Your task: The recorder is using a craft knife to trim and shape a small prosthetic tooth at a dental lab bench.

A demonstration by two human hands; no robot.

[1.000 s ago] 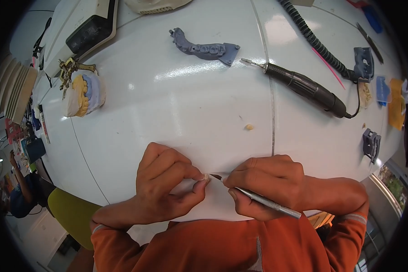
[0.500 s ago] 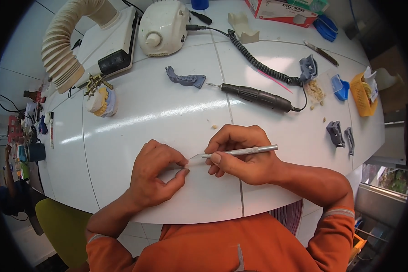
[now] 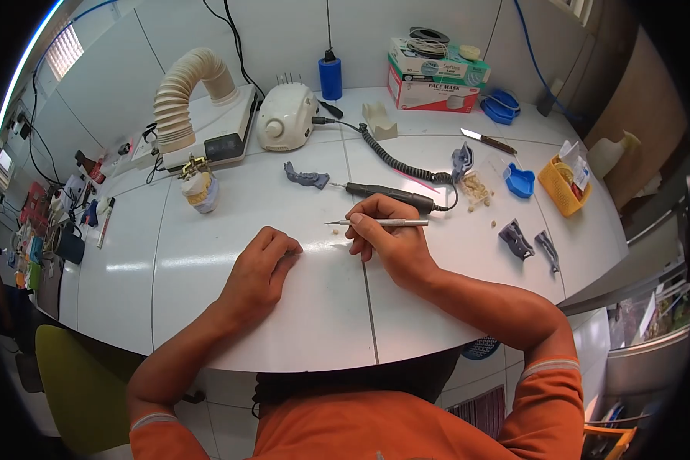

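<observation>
My right hand (image 3: 393, 241) holds a slim silver craft knife (image 3: 395, 222) like a pen, its pointed blade facing left above the white table. My left hand (image 3: 259, 268) rests on the table to the left, fingers curled in and thumb drawn against them. Whatever may be between those fingertips is hidden. A tiny cream-coloured piece (image 3: 336, 231) lies on the table just under the knife's tip. Beyond my right hand lies a black rotary handpiece (image 3: 387, 195) with a thin bur. A grey dental-arch piece (image 3: 305, 176) sits to the left of that bur.
Farther back stand a white control box (image 3: 285, 119), a beige suction hose (image 3: 172, 100) and a dental model on an articulator (image 3: 199, 190). At the right are grey pieces (image 3: 516, 239), a blue tray (image 3: 520, 181), a yellow basket (image 3: 561, 188), a knife (image 3: 489, 142) and stacked boxes (image 3: 433, 84).
My view has tilted up, showing more of the wall. The knife blade has moved away from my left fingertips, and my left hand has turned and curled in.
</observation>
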